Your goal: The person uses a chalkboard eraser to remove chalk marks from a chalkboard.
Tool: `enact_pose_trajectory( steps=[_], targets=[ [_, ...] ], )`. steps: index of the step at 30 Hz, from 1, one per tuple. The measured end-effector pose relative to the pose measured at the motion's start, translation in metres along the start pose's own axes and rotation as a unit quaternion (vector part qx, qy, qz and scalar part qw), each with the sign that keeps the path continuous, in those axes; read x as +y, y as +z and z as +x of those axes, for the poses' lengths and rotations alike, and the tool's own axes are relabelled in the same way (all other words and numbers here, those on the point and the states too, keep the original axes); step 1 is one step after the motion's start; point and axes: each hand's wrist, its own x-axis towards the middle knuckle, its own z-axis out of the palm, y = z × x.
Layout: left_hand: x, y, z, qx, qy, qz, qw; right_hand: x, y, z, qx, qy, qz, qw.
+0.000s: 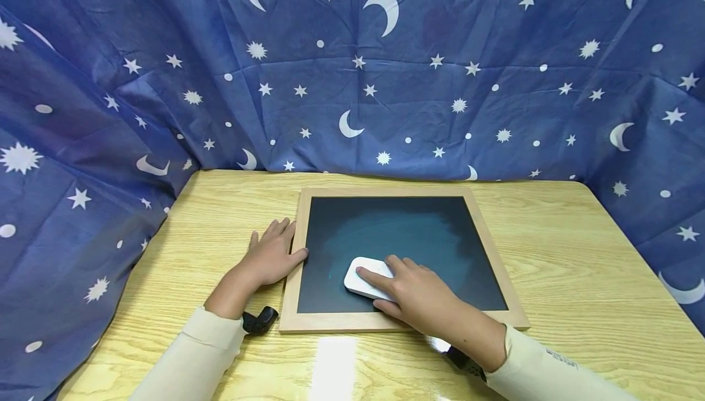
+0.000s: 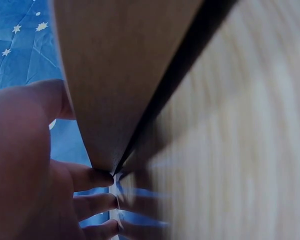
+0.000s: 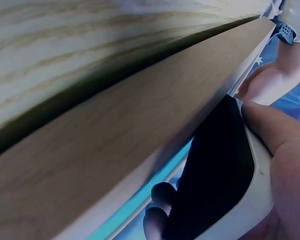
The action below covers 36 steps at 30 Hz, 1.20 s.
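A small blackboard (image 1: 385,223) in a pale wooden frame (image 1: 385,192) lies on the table, its dark surface hazed with blue-green smears. My right hand (image 1: 424,300) grips a white board eraser (image 1: 374,264) over the lower middle of the board, thumb and fingers on opposite sides. In the right wrist view the eraser's black underside (image 3: 215,165) shows, partly turned toward the camera. At the board's left side, my left hand (image 1: 270,259) has its thumb on the frame. Its other fingers stretch along the tabletop beside the outer edge, as the left wrist view (image 2: 20,165) also shows.
The wood-grain table (image 1: 573,254) extends on both sides of the board. A blue curtain (image 1: 407,95) with white moons and stars closes off the back and sides. Black wrist devices (image 1: 260,320) sit below both wrists. A small blue chalk mark (image 1: 330,277) is left of the eraser.
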Motion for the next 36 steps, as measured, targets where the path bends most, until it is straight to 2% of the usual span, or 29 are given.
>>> enact_pose_trajectory(
  steps=[9,15,22,36],
  targets=[
    [-0.001,0.001,0.0,-0.001,0.002,0.003,1.0,0.001,0.002,0.001,-0.004,-0.004,0.001,1.0],
    [0.0,0.001,0.0,-0.003,-0.001,0.0,1.0,0.008,0.001,-0.008,-0.012,-0.001,0.01,0.9999],
    [-0.001,0.001,0.001,-0.007,-0.002,0.004,1.0,0.023,-0.003,-0.032,-0.015,0.024,0.025,0.9993],
    [-0.003,0.002,0.001,-0.008,-0.001,0.002,1.0,0.058,-0.018,-0.1,-0.031,0.142,-0.003,0.9893]
  ],
)
